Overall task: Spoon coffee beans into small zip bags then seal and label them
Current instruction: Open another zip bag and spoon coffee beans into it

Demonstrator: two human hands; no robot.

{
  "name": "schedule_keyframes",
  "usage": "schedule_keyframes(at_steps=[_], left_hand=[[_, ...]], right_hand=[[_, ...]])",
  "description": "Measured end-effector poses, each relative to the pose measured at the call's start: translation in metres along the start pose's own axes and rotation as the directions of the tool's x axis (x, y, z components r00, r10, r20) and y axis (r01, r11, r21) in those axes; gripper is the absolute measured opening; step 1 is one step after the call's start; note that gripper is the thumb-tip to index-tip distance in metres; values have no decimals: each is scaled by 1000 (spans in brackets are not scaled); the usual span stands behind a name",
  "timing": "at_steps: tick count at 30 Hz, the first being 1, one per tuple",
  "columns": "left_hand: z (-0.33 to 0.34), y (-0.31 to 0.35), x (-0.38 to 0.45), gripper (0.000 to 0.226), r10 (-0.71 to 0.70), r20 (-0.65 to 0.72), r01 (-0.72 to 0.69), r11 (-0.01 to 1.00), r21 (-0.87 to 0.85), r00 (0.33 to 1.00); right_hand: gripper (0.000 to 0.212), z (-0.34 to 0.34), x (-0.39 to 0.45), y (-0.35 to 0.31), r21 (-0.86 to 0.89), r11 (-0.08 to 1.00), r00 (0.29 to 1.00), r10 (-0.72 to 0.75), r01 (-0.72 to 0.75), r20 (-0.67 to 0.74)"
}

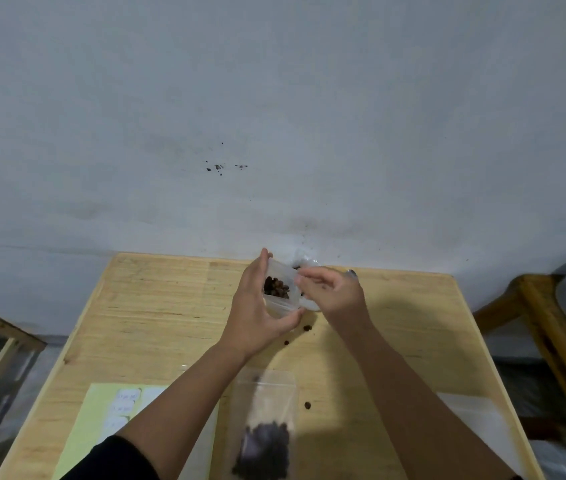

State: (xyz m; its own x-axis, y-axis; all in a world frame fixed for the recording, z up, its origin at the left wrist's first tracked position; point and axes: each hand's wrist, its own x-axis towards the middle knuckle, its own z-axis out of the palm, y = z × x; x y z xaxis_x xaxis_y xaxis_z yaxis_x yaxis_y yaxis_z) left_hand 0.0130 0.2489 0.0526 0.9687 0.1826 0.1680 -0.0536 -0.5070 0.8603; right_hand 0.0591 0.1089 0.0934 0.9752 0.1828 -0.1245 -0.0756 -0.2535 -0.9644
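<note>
While the left hand (pixel 257 306) cups a small clear zip bag (pixel 283 289) between thumb and curled fingers above the far part of the wooden tabletop (pixel 157 306), the right hand (pixel 330 292) pinches the bag's edge from the other side, fingers loosely bent; whether it also holds a spoon cannot be told. Dark coffee beans (pixel 276 287) show inside the held bag. A few loose beans (pixel 307 328) lie on the wood just below the hands. Nearer the person, a second zip bag (pixel 264 431) lies flat between the forearms, with beans gathered at its near end. A pale yellow label sheet (pixel 101 420) rests at the left.
</note>
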Motion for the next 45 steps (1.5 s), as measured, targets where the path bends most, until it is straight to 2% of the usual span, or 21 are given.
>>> schedule_keyframes(at_steps=[2, 5, 7, 10, 13, 16, 19, 22, 25, 29, 32, 35, 41, 45], left_hand=[[-4, 5, -1, 113, 19, -3, -19, 1000, -10, 1000], [-14, 13, -2, 117, 18, -21, -18, 1000, -24, 1000], [-22, 18, -2, 107, 6, -74, -7, 1000, -16, 997], [-32, 27, -3, 74, 21, -173, -32, 998, -60, 985], [-38, 37, -6, 43, -49, -227, -2, 976, -216, 973], [-40, 43, -7, 26, -140, -273, 35, 933, -359, 952], [-41, 48, -6, 25, -224, -302, 49, 868, -494, 927], [-41, 52, -8, 32, -197, -283, 19, 848, -530, 939], [-40, 56, -10, 39, -152, -237, 0, 842, -540, 960], [-43, 62, -9, 24, -53, -147, -30, 858, -513, 988], [-44, 66, -9, 21, -40, -101, -14, 872, -489, 994], [-46, 68, -8, 18, -60, -113, 2, 892, -453, 992], [-38, 71, -9, 17, -104, -230, 16, 934, -357, 968], [-42, 70, -8, 14, -117, -225, 17, 916, -402, 967]], right_hand=[[8, 1, 0, -10, -29, 999, 1000, -21, 21, 14], [8, -3, 1, -27, -161, 984, 997, -75, 79, 36], [8, -8, 0, -39, -218, 969, 992, -102, 116, 72], [8, -15, -4, -54, -212, 967, 986, -119, 143, 119], [6, -19, -9, -60, -80, 990, 989, -110, 119, 103], [14, -23, -18, -58, 178, 978, 992, -121, 112, 42], [24, -25, -28, -51, 305, 934, 979, -202, 184, 27], [25, -23, -30, -50, 170, 946, 958, -284, 277, 23], [28, -26, -29, -54, 93, 953, 957, -291, 289, 9], [21, -34, -30, -59, 19, 960, 960, -279, 278, 17], [19, -38, -32, -61, 5, 967, 965, -254, 254, 68], [18, -38, -31, -62, -17, 970, 968, -239, 241, 78], [19, -27, -25, -56, -91, 967, 969, -241, 236, -46], [11, -23, -28, -58, -46, 971, 972, -232, 234, 48]])
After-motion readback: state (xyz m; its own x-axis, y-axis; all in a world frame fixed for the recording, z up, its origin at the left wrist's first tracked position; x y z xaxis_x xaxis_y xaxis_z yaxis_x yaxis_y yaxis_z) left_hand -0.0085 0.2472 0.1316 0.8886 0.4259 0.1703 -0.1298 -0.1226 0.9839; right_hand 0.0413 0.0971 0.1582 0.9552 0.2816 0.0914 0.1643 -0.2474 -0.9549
